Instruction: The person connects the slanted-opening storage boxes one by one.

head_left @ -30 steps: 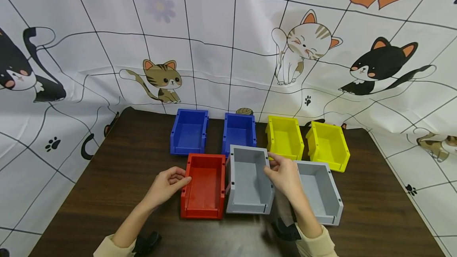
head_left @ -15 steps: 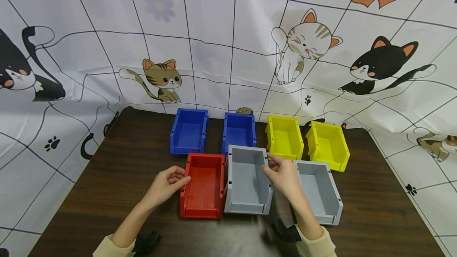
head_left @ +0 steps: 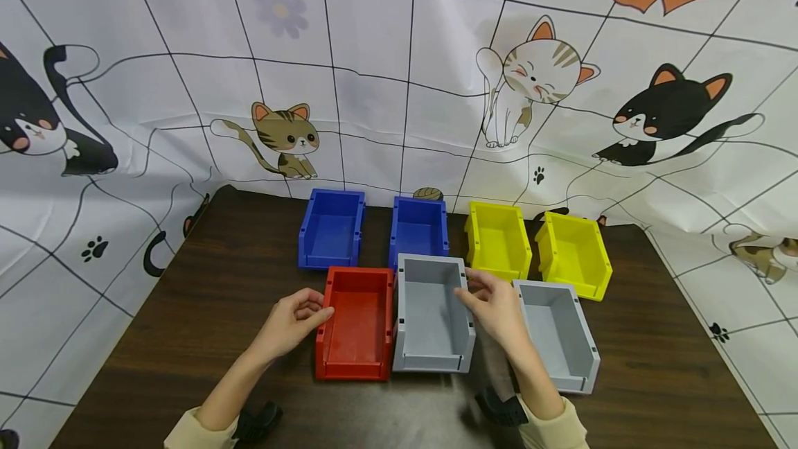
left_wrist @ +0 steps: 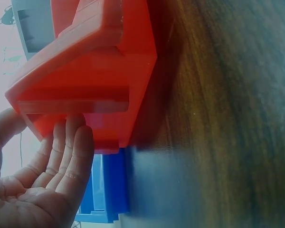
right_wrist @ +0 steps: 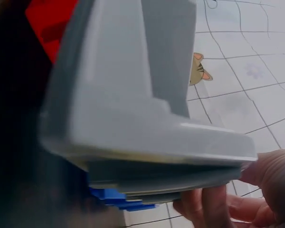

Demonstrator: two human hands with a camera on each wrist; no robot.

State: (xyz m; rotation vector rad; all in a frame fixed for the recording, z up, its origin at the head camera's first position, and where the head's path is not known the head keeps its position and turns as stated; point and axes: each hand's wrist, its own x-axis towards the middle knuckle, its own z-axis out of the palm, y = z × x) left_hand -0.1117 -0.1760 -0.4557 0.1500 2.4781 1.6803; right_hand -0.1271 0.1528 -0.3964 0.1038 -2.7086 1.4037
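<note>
My left hand [head_left: 291, 324] grips the left wall of a red open-front bin [head_left: 357, 324], thumb over the rim and fingers against the outside. In the left wrist view, those fingers [left_wrist: 61, 161] lie under the bin's side lip. Right beside the red bin is a grey bin [head_left: 430, 317], with its left wall close to or touching the red one. My right hand [head_left: 495, 307] pinches the grey bin's right wall, its thumb inside the rim. In the right wrist view the grey bin [right_wrist: 118, 114] hides parts of the fingers beneath its lip.
A second grey bin [head_left: 555, 335] stands to the right of my right hand. Two blue bins, left [head_left: 330, 231] and right [head_left: 418, 227], and two yellow bins, left [head_left: 497, 241] and right [head_left: 573, 255], line the back of the dark wooden table [head_left: 206, 283]. A cat-print cloth [head_left: 374, 89] hangs behind.
My right hand has shifted the grey bin slightly left, narrowing the gap to the red bin, and its tilt has lessened. My left hand and the red bin stay nearly still.
</note>
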